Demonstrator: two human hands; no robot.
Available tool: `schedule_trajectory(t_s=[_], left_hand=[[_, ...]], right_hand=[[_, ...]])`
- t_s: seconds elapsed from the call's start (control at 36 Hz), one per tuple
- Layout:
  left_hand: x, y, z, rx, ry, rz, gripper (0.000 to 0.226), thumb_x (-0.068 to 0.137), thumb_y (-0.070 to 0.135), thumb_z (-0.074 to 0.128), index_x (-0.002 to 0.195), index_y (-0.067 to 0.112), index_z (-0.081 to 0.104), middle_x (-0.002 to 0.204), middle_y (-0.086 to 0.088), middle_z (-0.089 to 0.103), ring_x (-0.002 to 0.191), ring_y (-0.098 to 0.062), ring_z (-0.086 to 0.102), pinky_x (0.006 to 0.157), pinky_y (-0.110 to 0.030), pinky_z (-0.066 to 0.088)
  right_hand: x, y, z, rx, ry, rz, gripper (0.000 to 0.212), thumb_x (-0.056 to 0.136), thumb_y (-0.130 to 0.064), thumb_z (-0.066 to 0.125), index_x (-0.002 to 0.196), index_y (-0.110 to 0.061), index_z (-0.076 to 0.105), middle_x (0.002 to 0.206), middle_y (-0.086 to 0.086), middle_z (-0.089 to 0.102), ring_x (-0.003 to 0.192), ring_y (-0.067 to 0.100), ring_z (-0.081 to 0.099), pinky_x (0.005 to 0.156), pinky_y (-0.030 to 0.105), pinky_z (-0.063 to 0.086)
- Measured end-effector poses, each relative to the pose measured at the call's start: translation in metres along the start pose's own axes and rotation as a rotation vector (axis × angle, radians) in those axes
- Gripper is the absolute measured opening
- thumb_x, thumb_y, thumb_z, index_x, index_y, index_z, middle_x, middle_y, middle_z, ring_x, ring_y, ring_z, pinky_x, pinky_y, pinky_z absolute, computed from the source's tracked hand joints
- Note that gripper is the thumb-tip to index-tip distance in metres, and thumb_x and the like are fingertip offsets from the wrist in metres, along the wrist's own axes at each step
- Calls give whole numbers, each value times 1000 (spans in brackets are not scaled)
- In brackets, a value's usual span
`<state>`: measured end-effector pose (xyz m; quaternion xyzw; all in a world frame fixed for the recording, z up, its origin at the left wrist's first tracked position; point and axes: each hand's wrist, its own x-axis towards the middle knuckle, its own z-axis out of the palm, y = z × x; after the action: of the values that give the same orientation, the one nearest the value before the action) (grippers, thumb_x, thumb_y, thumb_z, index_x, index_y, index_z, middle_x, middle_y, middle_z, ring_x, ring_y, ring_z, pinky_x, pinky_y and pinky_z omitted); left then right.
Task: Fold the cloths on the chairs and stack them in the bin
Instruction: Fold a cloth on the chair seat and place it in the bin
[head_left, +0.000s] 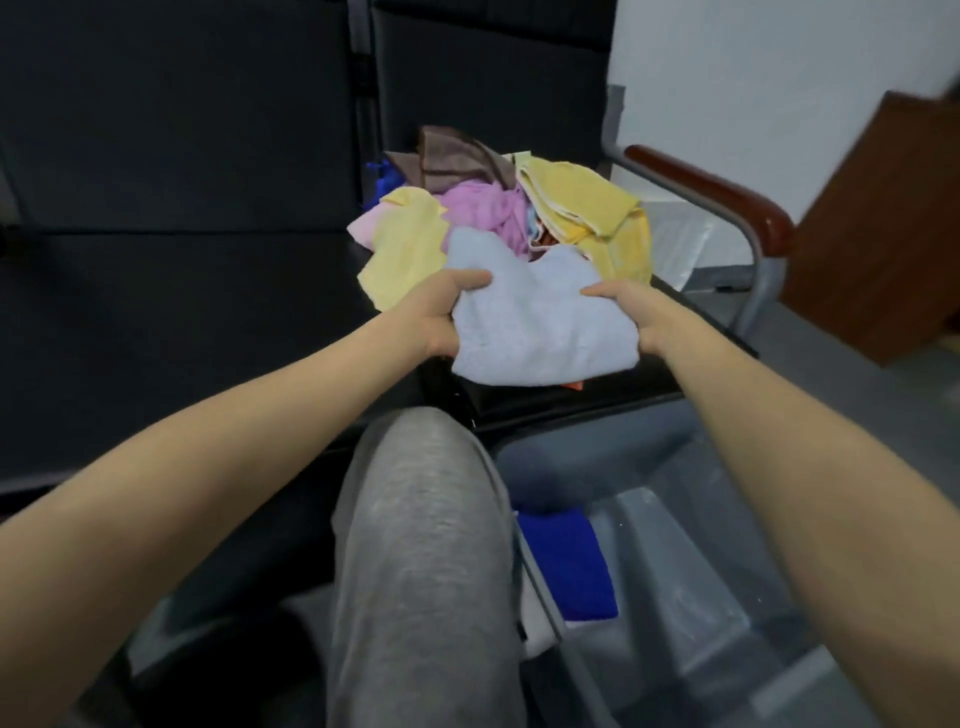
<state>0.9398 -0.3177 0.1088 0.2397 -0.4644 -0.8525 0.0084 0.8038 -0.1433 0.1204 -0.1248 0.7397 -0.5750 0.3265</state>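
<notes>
Closest to us, our knee in grey marl jogging trousers (426, 545) pointed toward the chairs. Just to its right, low down, stood the translucent grey plastic bin (696, 551). A folded royal-blue terry cloth (566, 561) lay inside it, against the near-left wall, with a bit of something white showing under its edge.

Beyond the knee both our forearms reached forward. Our left hand (448, 314) gripped the left edge of a pale blue terry cloth (540, 332), thumb on top and fingers curled underneath. Our right hand (626, 312) pinched the right edge the same way. The cloth was bunched between the two hands and hung over the front of the black padded chair seat (582, 402); we could not tell whether it touched the seat.

Behind it, on the same seat, sat a loose heap of unfolded cloths: a pale yellow cloth (405, 249) at the left, a lilac-pink cloth (485, 213) in the middle, a deeper yellow towel (582, 202) at the right, and a brown towel (457, 161) at the back.

Right of the heap ran a reddish-brown wooden armrest (727, 192) on a grey metal frame. A second black chair (182, 312) stood to the left. Farthest off were a white wall (753, 62) and a brown wooden cabinet (883, 234).
</notes>
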Motion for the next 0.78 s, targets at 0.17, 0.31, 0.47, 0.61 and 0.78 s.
schedule_trajectory(t_s=[0.17, 0.31, 0.47, 0.61, 0.78], left_hand=[[12, -50, 67, -106, -118, -114, 36, 93, 24, 58, 124, 5, 59, 124, -13, 62, 112, -29, 59, 95, -46, 44], [19, -108, 107, -67, -47, -228, 42, 96, 25, 55, 134, 7, 48, 132, -13, 56, 122, -31, 53, 98, -45, 40], [40, -185, 105, -22, 106, -327, 36, 96, 16, 53, 131, 5, 49, 129, -15, 58, 116, -31, 56, 83, -43, 45], [60, -217, 77, 13, 205, -411, 31, 96, 12, 53, 125, 2, 53, 127, -15, 59, 114, -31, 57, 85, -40, 46], [76, -220, 53, 573, 219, -505, 44, 100, 11, 39, 141, -3, 34, 148, -17, 36, 133, -33, 39, 108, -41, 34]], right_hand=[[-33, 46, -73, 127, 70, 2, 14, 97, -21, 48, 102, -21, 61, 80, -3, 74, 72, 15, 71, 70, 33, 50], [-46, 101, -119, 157, 212, 153, 28, 93, -35, 56, 117, -20, 57, 103, 4, 67, 92, 24, 63, 75, 38, 48], [-36, 176, -140, 106, 167, 239, 53, 90, -35, 61, 139, -24, 42, 131, 2, 55, 117, 31, 54, 99, 51, 43], [-19, 215, -131, 12, 108, 318, 46, 95, -26, 56, 137, -14, 44, 132, 9, 56, 117, 29, 55, 101, 46, 43], [1, 222, -93, -443, -95, 516, 23, 100, -28, 44, 119, -18, 52, 114, 1, 51, 98, 18, 54, 81, 30, 42]])
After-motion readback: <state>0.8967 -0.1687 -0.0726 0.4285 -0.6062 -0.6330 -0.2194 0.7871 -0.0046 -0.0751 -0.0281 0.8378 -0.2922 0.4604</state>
